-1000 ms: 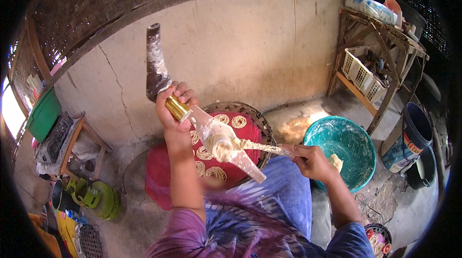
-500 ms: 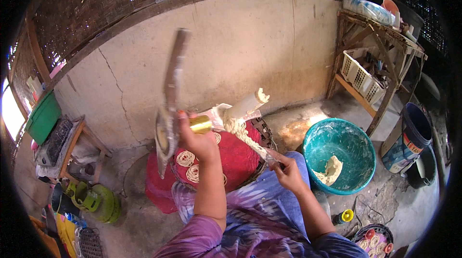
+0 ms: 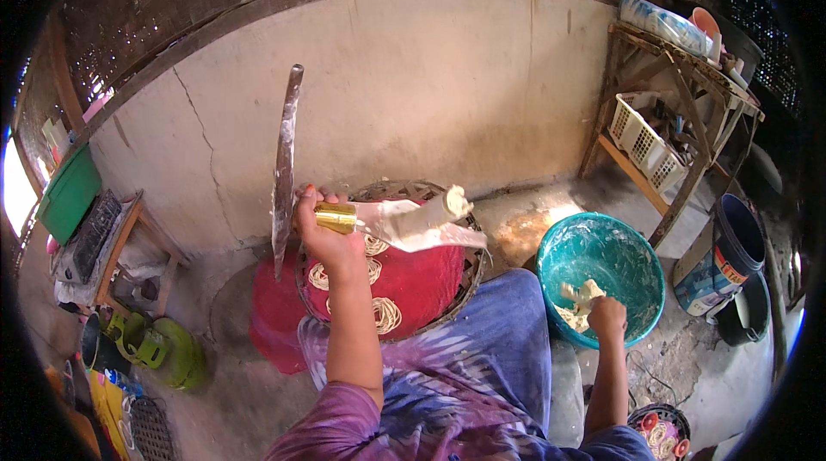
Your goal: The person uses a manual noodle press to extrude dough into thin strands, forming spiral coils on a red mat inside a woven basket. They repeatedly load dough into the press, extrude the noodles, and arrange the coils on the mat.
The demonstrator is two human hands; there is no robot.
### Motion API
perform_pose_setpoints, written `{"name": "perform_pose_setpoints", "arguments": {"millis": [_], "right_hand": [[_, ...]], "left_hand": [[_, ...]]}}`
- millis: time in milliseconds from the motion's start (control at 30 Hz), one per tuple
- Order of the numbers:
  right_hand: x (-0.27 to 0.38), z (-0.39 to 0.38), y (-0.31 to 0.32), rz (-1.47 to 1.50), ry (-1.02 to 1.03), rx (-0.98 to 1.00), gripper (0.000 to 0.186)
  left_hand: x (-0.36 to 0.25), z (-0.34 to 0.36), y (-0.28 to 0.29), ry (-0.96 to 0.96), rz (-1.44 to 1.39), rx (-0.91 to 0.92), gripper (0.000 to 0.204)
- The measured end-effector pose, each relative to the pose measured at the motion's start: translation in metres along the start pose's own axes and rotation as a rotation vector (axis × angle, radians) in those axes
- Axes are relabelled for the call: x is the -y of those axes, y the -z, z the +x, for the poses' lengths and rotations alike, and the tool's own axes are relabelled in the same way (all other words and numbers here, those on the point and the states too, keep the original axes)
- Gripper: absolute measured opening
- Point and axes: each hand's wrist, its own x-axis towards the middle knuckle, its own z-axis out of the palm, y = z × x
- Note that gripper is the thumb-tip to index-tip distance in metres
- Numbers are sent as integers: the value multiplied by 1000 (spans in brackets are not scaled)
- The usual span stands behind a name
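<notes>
My left hand [image 3: 327, 237] is raised over the round tray, fingers wrapped round a wooden lever [image 3: 286, 160] with a shiny gold plunger [image 3: 335, 218] sticking out of it. Just right of the plunger is the pale press body [image 3: 413, 233], its tube filled with dough [image 3: 459, 202] that bulges from the end. What holds the body up I cannot tell. My right hand [image 3: 607, 316] reaches into the teal basin [image 3: 552, 246], closed on the lump of pale dough [image 3: 581, 302]. Coiled dough rings [image 3: 386, 315] lie on the red cloth [image 3: 422, 289] lining the woven tray [image 3: 471, 285].
A small basket of rings [image 3: 661, 431] stands at the lower right. Dark buckets [image 3: 718, 246] and a wooden shelf with a white crate [image 3: 641, 138] are on the right. A green gas cylinder [image 3: 172, 353] and a low wooden table [image 3: 120, 246] are on the left.
My right hand has let go of the press handle and moved right into the basin. The dough strand that hung along the press no longer shows. The lever has shifted slightly left.
</notes>
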Motion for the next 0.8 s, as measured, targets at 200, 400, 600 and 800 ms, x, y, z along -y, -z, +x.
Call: {"name": "perform_pose_setpoints", "arguments": {"millis": [200,400,600,800], "right_hand": [[49,-13,28,557,400,50,38],[177,-93,83,2241,367,1755,91],[166,-110,104,2311,190,1081,85],[170,-99,115,1712,651,39,86]], "left_hand": [[8,-9,13,527,-195,182,13],[30,-37,26,832,-303,282,11],[1,-34,64,66,941,410,24],[-34,-72,53,171,1328,1090,48]]}}
